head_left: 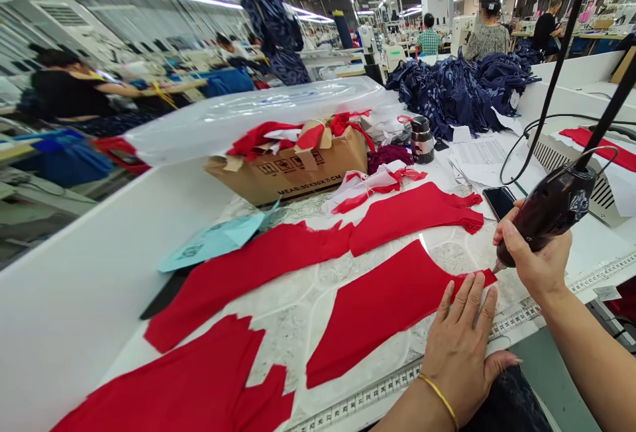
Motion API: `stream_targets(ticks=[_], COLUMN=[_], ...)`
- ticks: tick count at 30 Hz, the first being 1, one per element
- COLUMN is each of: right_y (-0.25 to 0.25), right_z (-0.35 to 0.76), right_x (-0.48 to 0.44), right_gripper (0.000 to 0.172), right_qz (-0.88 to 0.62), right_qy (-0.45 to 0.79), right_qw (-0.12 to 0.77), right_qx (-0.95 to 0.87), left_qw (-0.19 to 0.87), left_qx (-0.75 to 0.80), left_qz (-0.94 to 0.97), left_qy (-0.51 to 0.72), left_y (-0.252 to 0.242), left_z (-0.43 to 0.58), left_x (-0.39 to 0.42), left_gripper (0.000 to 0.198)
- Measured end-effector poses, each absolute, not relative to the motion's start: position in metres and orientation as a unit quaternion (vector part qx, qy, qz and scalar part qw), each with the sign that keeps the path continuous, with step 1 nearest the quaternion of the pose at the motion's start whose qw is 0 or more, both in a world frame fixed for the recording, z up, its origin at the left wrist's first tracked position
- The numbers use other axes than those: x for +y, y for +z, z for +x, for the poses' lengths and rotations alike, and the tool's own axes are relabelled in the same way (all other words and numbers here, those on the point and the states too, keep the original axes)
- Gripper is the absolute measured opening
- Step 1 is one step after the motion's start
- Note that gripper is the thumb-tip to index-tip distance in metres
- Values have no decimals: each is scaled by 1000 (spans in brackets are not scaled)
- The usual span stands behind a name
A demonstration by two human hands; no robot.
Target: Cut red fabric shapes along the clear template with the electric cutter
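My right hand (539, 256) is wrapped round a black corded handheld tool (551, 207) with a narrow metal tip. Its tip meets the right end of a red cut fabric piece (382, 309), close to the fingertips of my other hand. My left hand (462, 336) lies flat with fingers stretched over that narrow end, pressing it to the table. Behind it, more red fabric pieces (412, 216) lie in a layered stack, with another red piece (248, 270) to the left. A larger red pile (183, 385) sits at the front left.
A measuring tape (368, 397) runs along the table's front edge. A cardboard box (303, 170) of red scraps, a thermos (422, 140), a phone (499, 202), papers (477, 160) and a vented metal box (571, 173) stand behind. Navy fabric (457, 91) is heaped farther back.
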State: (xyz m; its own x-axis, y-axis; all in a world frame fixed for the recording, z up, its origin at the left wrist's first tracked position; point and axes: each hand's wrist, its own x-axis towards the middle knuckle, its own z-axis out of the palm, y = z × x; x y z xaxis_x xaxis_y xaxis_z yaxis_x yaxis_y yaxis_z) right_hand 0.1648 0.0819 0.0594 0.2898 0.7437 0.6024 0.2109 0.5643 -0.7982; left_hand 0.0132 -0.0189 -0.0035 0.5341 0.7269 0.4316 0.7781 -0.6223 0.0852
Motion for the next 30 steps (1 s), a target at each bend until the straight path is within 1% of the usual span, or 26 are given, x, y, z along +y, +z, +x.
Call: stream_targets(ticks=[5, 8, 11, 14, 20, 30], right_y=[69, 72, 68, 61, 58, 53], right_z=[157, 142, 120, 98, 63, 47], right_x=[86, 94, 108, 123, 146, 159], right_gripper=[34, 33, 35, 36, 36, 39], right_qz=[-407, -385, -377, -364, -352, -334], right_qy=[225, 258, 264, 252, 208, 240], right_qw=[703, 696, 694, 695, 695, 703], right_qx=[-538, -548, -553, -567, -592, -580], left_qw=[37, 33, 13, -6, -12, -24], left_qx=[-445, -460, -486, -506, -515, -516], left_qz=[-881, -878, -868, -855, -848, -844], left_qy=[-158, -127, -107, -116, -125, -145], left_y=[8, 13, 12, 4, -11, -8], left_z=[-30, -54, -68, -72, -69, -67], left_x=[-20, -13, -4, 4, 7, 8], left_gripper=[74, 75, 71, 70, 76, 74])
